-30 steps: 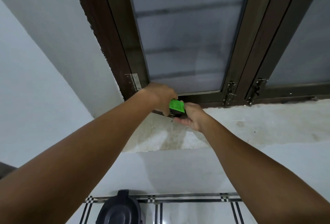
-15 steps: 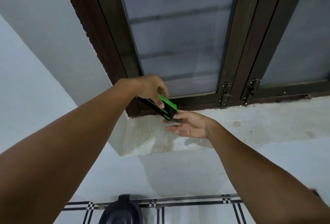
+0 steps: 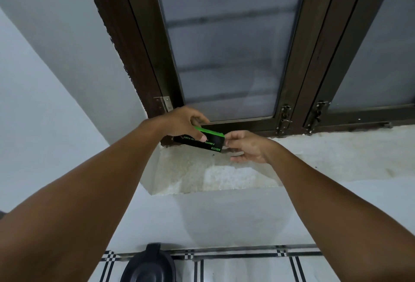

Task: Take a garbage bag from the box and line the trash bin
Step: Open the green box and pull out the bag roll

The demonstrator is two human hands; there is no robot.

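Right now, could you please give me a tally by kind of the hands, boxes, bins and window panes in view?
Hands: 2, the left hand and the right hand, both at the box
Boxes: 1, the black and green box
Bins: 1, the dark bin
Window panes: 2, and
Total: 6

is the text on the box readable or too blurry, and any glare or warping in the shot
Head view: the white print on the black and green box is upside down and soft, only partly legible; light is dim and even, with no glare; the wide lens bows the window frame; the window's frosted glass shows only vague bars.
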